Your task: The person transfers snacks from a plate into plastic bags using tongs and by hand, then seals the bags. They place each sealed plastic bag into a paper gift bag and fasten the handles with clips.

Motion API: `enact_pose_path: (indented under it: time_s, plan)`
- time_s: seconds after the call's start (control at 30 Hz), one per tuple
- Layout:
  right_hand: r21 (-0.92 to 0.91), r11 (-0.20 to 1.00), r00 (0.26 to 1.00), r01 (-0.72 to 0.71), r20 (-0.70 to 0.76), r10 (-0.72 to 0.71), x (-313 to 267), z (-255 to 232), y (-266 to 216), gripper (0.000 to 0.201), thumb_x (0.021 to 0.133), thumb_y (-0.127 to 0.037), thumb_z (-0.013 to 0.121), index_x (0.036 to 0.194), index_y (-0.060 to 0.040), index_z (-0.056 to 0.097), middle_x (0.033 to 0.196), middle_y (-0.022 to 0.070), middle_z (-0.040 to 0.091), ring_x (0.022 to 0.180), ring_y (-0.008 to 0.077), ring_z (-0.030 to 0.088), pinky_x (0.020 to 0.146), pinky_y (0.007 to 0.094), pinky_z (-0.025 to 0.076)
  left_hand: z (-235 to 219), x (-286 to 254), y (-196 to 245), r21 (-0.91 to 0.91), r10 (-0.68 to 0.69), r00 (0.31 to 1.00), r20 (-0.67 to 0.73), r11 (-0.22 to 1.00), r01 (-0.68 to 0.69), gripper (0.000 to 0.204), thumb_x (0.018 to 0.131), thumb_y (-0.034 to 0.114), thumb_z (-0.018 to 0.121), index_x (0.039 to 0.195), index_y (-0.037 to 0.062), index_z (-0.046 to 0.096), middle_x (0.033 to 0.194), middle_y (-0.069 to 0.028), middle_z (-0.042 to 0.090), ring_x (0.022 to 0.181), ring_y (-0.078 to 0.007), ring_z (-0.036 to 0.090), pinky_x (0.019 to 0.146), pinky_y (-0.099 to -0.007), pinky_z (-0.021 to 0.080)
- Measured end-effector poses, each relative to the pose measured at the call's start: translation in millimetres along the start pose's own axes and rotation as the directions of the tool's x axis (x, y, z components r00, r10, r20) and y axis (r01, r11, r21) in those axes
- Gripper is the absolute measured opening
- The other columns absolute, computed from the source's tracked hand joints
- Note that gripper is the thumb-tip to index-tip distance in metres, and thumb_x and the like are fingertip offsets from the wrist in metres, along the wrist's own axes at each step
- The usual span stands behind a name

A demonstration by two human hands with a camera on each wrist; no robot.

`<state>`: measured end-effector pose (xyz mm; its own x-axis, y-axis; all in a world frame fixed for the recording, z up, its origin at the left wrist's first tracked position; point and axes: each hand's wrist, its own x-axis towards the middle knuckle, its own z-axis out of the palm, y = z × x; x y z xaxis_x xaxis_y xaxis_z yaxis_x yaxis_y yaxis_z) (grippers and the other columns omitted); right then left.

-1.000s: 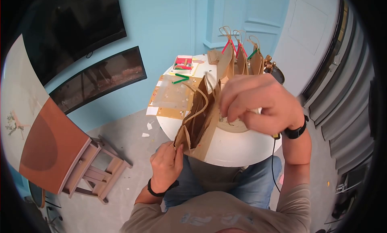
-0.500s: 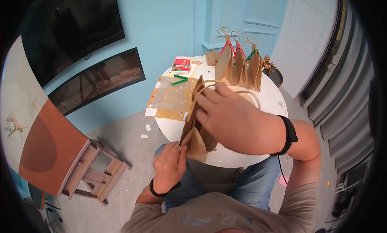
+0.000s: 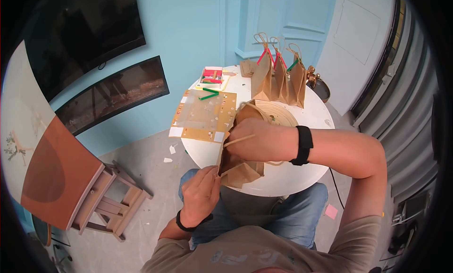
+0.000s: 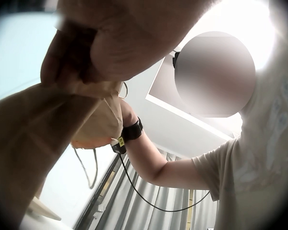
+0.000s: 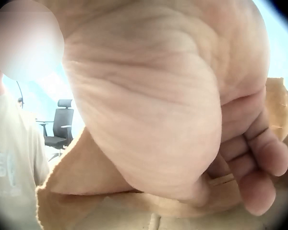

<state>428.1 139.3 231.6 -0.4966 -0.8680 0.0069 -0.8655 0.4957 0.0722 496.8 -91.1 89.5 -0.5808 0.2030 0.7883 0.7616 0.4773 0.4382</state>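
A brown paper bag (image 3: 243,175) with twisted handles stands tilted at the near edge of the round table, its mouth spread. My left hand (image 3: 199,197) pinches the rim at its left near corner; the left wrist view has that hand (image 4: 129,38) over the bag (image 4: 38,112). Inside the mouth is my right hand (image 3: 255,140), its fingertips hidden in the head view, with one handle lying across it. In the right wrist view the right hand (image 5: 153,105) has loosely bent fingers (image 5: 257,191) between the bag's walls (image 5: 96,175), holding nothing visible.
Three upright paper bags (image 3: 278,82) with pink and green strips stand at the back right. A round woven mat (image 3: 279,113) lies behind the held bag. On the left are a cardboard sheet (image 3: 203,113), green strips (image 3: 209,94) and a small box (image 3: 212,75).
My right hand has come from above the mat, leftward and down into the bag, whose mouth is now wider and tilted to the right. My left hand keeps its pinch on the rim.
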Motion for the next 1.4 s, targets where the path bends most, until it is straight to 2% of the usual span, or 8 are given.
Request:
enact_pose_path:
  time_s: [0.33, 0.47, 0.6, 0.67, 0.9, 1.07, 1.17, 1.4]
  plan:
    - [0.087, 0.962, 0.944, -0.26, 0.23, 0.235, 2, -54, 8, 0.028, 0.091, -0.004, 0.069, 0.118, -0.0024, 0.078, 0.103, 0.0214, 0.075, 0.096, 0.0434, 0.074, 0.081, 0.0521, 0.059, -4, -3, -11, 0.043, -0.031, 0.999, -0.006, 0.999, 0.032, 0.014, 0.094, -0.001, 0.082, 0.107, -0.0026, 0.076, 0.1, -0.0171, 0.078, 0.083, -0.0373, 0.077, 0.069, -0.042, 0.062]
    - [0.059, 0.973, 0.944, -0.224, -0.235, 0.232, -5, -83, 8, 0.018, 0.1, -0.011, 0.068, 0.107, 0.0017, 0.078, 0.095, 0.0243, 0.077, 0.093, 0.044, 0.076, 0.083, 0.0502, 0.061, -1, 3, -16, 0.022, -0.1, 0.993, -0.055, 0.995, 0.101, 0.012, 0.097, 0.001, 0.082, 0.096, -0.0005, 0.07, 0.086, -0.0163, 0.068, 0.072, -0.0399, 0.069, 0.059, -0.0451, 0.053]
    - [-0.08, 0.957, 0.58, -0.279, -0.808, 0.102, -10, -120, 21, 0.016, 0.103, -0.008, 0.064, 0.109, 0.0011, 0.075, 0.1, 0.0247, 0.076, 0.093, 0.0451, 0.073, 0.084, 0.0496, 0.059, 0, 13, -22, 0.018, -0.129, 0.982, -0.136, 0.991, 0.132, 0.022, 0.1, 0.002, 0.081, 0.087, -0.0005, 0.063, 0.081, -0.0182, 0.063, 0.065, -0.0409, 0.063, 0.054, -0.0468, 0.046]
    - [-0.002, 0.79, 0.457, -0.614, -0.816, 0.353, -32, -162, 9, 0.019, 0.109, -0.012, 0.066, 0.121, 0.0005, 0.073, 0.102, 0.0141, 0.078, 0.092, 0.031, 0.075, 0.087, 0.0376, 0.059, 2, 19, -36, 0.047, -0.137, 0.98, -0.146, 0.988, 0.145, 0.025, 0.101, 0.004, 0.079, 0.085, -0.001, 0.061, 0.08, -0.0193, 0.063, 0.063, -0.041, 0.062, 0.054, -0.0471, 0.044]
    - [0.246, 0.875, 0.04, -0.417, -0.957, 0.288, -100, -223, 16, 0.027, 0.114, -0.014, 0.058, 0.101, 0.0039, 0.075, 0.083, 0.0042, 0.072, 0.069, 0.0118, 0.066, 0.063, 0.0252, 0.05, -8, 70, -53, 0.121, -0.265, 0.917, -0.3, 0.942, 0.312, 0.036, 0.108, 0.012, 0.075, 0.08, -0.0027, 0.058, 0.073, -0.0208, 0.057, 0.059, -0.0394, 0.052, 0.056, -0.046, 0.041]
    - [0.267, 0.719, 0.171, -0.642, -0.864, 0.474, -154, -194, 34, 0.027, 0.115, -0.016, 0.057, 0.106, 0.0011, 0.076, 0.082, 0.0038, 0.072, 0.068, 0.0127, 0.066, 0.064, 0.0272, 0.051, 18, 97, -86, 0.124, -0.251, 0.905, -0.343, 0.943, 0.308, 0.031, 0.107, 0.011, 0.075, 0.084, -0.0043, 0.061, 0.075, -0.0209, 0.059, 0.063, -0.0391, 0.057, 0.059, -0.0458, 0.045]
    - [0.1, 0.797, 0.511, -0.595, -0.719, 0.472, -173, -124, 42, 0.016, 0.109, -0.01, 0.065, 0.115, 0.0033, 0.072, 0.103, 0.0172, 0.071, 0.091, 0.0351, 0.068, 0.085, 0.042, 0.056, 47, 108, -108, 0.167, -0.117, 0.945, -0.305, 0.971, 0.174, 0.027, 0.107, 0.01, 0.075, 0.087, -0.005, 0.064, 0.08, -0.0218, 0.064, 0.07, -0.0407, 0.063, 0.064, -0.0477, 0.05]
    - [0.153, 0.739, 0.519, -0.656, -0.619, 0.589, -192, -37, 29, 0.017, 0.108, -0.009, 0.066, 0.115, 0.0041, 0.074, 0.108, 0.021, 0.071, 0.1, 0.0447, 0.069, 0.088, 0.0506, 0.056, 87, 106, -140, 0.204, -0.113, 0.973, -0.204, 0.966, 0.155, 0.021, 0.106, 0.013, 0.076, 0.096, -0.0048, 0.072, 0.09, -0.0216, 0.072, 0.076, -0.0398, 0.07, 0.069, -0.0482, 0.054]
